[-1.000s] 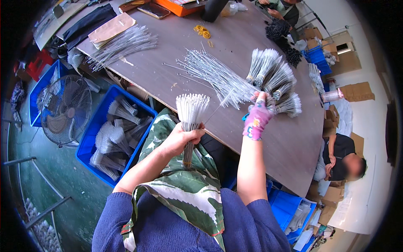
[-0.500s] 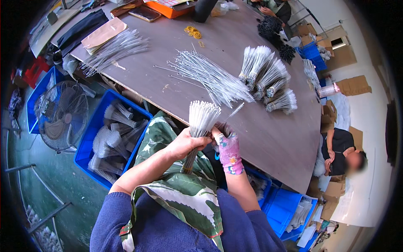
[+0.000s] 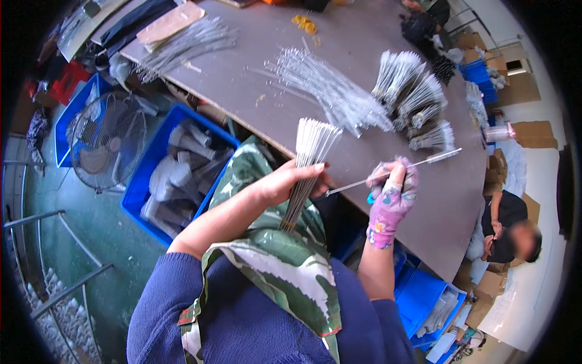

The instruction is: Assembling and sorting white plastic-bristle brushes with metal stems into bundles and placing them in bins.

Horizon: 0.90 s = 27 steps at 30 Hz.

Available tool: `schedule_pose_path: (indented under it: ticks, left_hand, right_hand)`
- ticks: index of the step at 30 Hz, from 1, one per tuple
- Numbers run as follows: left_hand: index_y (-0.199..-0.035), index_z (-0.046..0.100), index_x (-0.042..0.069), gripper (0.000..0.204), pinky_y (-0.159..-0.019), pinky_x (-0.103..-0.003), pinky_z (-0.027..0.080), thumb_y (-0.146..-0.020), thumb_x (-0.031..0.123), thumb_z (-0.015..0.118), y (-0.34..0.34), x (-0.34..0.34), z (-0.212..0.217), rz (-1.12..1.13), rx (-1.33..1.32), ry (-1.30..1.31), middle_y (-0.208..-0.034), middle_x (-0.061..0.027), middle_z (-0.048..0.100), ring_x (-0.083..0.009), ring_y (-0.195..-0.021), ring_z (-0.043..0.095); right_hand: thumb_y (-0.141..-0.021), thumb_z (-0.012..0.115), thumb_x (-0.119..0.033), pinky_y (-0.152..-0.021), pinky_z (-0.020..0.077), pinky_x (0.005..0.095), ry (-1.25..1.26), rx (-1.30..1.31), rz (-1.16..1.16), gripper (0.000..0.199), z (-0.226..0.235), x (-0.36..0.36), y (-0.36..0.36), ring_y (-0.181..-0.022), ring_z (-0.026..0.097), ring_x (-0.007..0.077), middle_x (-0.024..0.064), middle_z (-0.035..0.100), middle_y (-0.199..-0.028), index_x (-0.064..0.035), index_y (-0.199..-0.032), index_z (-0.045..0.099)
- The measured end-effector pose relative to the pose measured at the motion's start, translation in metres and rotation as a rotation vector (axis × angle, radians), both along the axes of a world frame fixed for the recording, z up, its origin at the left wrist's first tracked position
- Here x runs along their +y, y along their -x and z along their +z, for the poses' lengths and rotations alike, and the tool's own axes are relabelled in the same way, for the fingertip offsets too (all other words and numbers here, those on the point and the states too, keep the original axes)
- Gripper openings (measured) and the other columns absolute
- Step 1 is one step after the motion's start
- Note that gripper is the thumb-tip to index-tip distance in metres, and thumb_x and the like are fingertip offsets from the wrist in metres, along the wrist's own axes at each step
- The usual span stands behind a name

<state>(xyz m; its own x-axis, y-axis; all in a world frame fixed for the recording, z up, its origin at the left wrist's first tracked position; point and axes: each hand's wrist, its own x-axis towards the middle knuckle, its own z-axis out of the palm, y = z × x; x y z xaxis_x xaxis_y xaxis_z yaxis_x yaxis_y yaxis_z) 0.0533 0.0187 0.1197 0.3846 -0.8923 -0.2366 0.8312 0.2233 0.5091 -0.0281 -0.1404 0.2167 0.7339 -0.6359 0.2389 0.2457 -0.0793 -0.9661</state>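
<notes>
My left hand [image 3: 285, 183] is closed round an upright bundle of thin wire cleaning brushes [image 3: 316, 138], white bristle ends up and bare wire stems down in front of my apron. In a pink flowered glove with bare fingertips, my right hand [image 3: 393, 197] pinches a single wire cleaning brush [image 3: 441, 156]. That brush slants across, its bristles pointing right and its looped wire end close to my left fingers. Beyond my hands a loose heap of the same brushes [image 3: 330, 88] lies on the table [image 3: 242, 76]. To its right are several gathered bundles [image 3: 401, 82].
A blue bin [image 3: 134, 209] of brush bundles stands left of the table, beside a floor fan [image 3: 109, 142]. Yellow rubber bands [image 3: 304, 24] and another brush heap [image 3: 188, 48] lie farther back. Blue crates [image 3: 418, 297] sit below right. Two other people are at the right.
My right hand has moved right, away from the bundle, with the single brush now stretched out between my hands. My left hand still grips the bundle. The view has shifted.
</notes>
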Motion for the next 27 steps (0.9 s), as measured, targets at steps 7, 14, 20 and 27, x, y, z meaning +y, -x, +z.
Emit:
schedule_pose_path:
  ticks: [7,14,20,27]
  left_hand:
    - [-0.111,0.052,0.003,0.041,-0.074,-0.031,0.051,-0.085,0.033,0.061,0.000,-0.003,0.003,0.043,0.016,0.052,-0.093,-0.0088,0.062,-0.0161,-0.081,0.061]
    - [-0.109,0.055,0.002,0.037,-0.071,-0.027,0.048,-0.086,0.030,0.060,0.013,0.002,0.001,0.080,0.058,0.008,-0.091,-0.0050,0.061,-0.0129,-0.080,0.058]
    - [-0.111,0.053,0.000,0.045,-0.069,-0.027,0.049,-0.083,0.034,0.064,0.012,0.002,0.003,0.126,0.018,-0.091,-0.084,-0.0050,0.058,-0.0131,-0.073,0.057]
    - [-0.101,0.055,0.004,0.037,-0.066,-0.026,0.048,-0.084,0.035,0.064,0.013,-0.003,0.003,0.205,-0.032,-0.132,-0.081,-0.0031,0.057,-0.0112,-0.072,0.057]
  right_hand:
    - [-0.092,0.050,-0.012,-0.050,0.0436,0.0228,0.137,0.185,0.084,0.012,-0.030,0.031,0.001,-0.056,0.054,0.0099,0.0039,0.057,-0.071,-0.0015,-0.095,0.054]
    - [-0.092,0.052,-0.013,-0.052,0.0429,0.0235,0.160,0.330,0.141,0.012,-0.047,0.053,0.016,-0.054,0.051,0.0068,-0.0001,0.055,-0.063,-0.0019,-0.089,0.057]
    - [-0.092,0.051,-0.011,-0.053,0.0438,0.0240,0.228,0.214,0.026,0.012,-0.044,0.055,0.020,-0.055,0.053,0.0085,0.0012,0.056,-0.065,-0.0011,-0.088,0.056]
    - [-0.090,0.052,-0.010,-0.055,0.0452,0.0258,0.293,0.165,0.057,0.010,-0.046,0.052,0.014,-0.057,0.057,0.0123,0.0049,0.059,-0.068,-0.0010,-0.091,0.057]
